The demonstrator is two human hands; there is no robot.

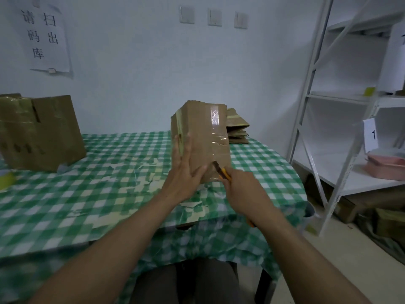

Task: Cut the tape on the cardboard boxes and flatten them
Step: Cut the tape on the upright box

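A tall brown cardboard box [205, 132] stands on end on the green checked table [87, 172], with clear tape running down its front face. My left hand [186, 172] lies flat against the box's left front edge, fingers spread, steadying it. My right hand [243, 189] grips a yellow utility knife [222, 171], whose dark blade touches the taped seam low on the box's front. A larger taped cardboard box [41, 130] sits at the table's left.
Flattened cardboard pieces [237, 128] are stacked behind the box at the table's back right. A white metal shelf unit [341, 102] stands to the right, holding a pink tray [385, 166]. More cardboard lies on the floor under it. The tablecloth is torn in patches.
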